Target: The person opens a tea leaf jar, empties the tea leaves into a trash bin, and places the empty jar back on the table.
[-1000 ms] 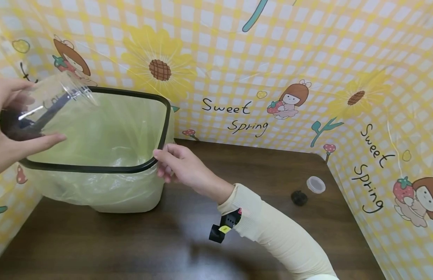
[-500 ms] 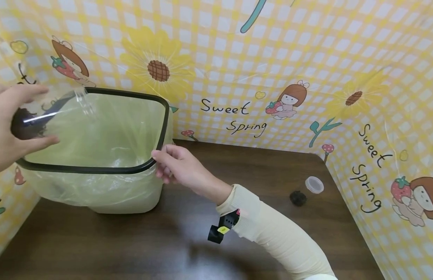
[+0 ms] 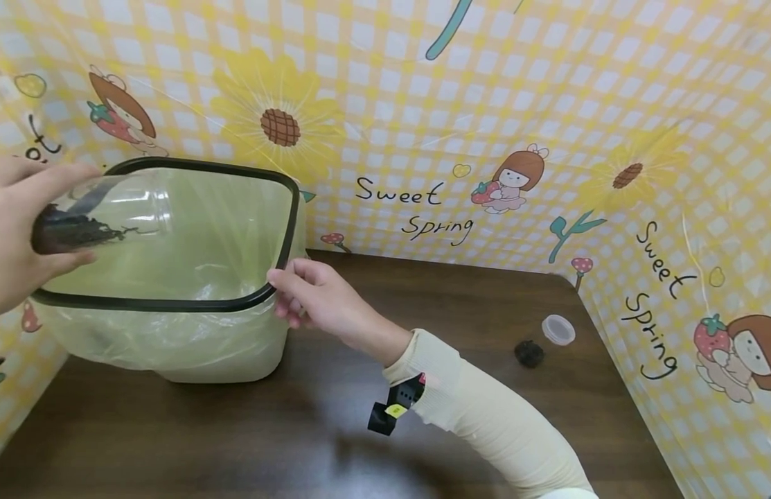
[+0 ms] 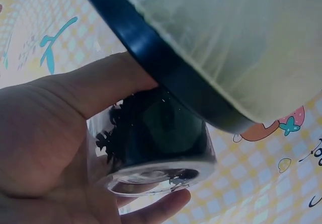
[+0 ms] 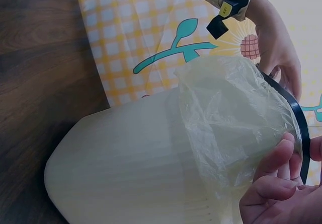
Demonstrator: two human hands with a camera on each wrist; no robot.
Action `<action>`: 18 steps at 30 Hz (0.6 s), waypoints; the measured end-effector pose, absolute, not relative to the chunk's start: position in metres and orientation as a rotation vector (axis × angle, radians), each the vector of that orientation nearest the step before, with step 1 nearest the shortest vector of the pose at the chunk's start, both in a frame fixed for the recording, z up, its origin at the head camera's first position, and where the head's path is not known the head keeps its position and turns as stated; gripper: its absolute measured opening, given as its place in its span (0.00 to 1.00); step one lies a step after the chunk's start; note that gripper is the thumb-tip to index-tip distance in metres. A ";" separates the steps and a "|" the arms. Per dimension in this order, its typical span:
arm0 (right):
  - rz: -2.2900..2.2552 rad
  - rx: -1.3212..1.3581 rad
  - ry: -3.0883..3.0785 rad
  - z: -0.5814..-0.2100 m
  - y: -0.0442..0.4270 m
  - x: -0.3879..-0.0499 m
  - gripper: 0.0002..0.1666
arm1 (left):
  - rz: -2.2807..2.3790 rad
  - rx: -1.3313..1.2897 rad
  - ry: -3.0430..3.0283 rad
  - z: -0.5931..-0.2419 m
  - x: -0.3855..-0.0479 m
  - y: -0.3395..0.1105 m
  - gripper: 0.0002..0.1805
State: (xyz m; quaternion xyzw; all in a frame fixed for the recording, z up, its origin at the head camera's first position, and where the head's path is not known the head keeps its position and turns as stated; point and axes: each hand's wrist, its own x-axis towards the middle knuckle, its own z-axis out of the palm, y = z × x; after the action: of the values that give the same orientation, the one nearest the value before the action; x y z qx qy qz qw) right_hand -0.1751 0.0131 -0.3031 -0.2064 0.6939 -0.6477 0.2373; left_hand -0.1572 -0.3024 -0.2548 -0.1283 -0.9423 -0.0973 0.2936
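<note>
My left hand (image 3: 20,229) grips a clear jar (image 3: 145,197) at the left of the head view. The jar lies nearly on its side above the bin's opening, mouth to the right. Dark shredded bits (image 3: 73,229), like dry leaves, lie in its base end, a thin trail reaching toward the mouth. In the left wrist view, the jar's bottom (image 4: 201,168) shows below the rim. My right hand (image 3: 323,298) pinches the black rim (image 3: 173,303) of the bin (image 3: 229,371) at its near right corner. A pale yellow-green bag (image 3: 129,336) lines the bin and hangs over its outside.
On the dark wooden table (image 3: 460,305), at the right, lie a round clear lid (image 3: 558,330) and a dark crumpled clump (image 3: 529,353) close together. A yellow checked sheet (image 3: 385,125) with printed flowers stands behind and along the sides.
My left hand has tipped the jar from mouth-up to nearly level and brought it lower, slightly right. The dark bits have spread along its lower side. My right hand stays on the rim.
</note>
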 end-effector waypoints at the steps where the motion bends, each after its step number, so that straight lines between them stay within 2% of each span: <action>1: -1.774 -0.568 1.903 -0.303 0.013 -0.175 0.18 | -0.263 -0.347 -2.507 -0.256 -0.158 -0.302 0.57; 18: -1.768 -0.580 1.898 -0.303 0.015 -0.177 0.17 | -0.272 -0.378 -2.514 -0.262 -0.165 -0.302 0.56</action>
State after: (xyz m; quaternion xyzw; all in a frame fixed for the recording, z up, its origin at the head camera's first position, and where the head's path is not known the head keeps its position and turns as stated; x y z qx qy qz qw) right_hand -0.1765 0.0146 -0.3031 -0.2119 0.6933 -0.6457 0.2396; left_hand -0.1652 -0.3022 -0.2618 -0.1417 -0.9416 -0.1018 0.2881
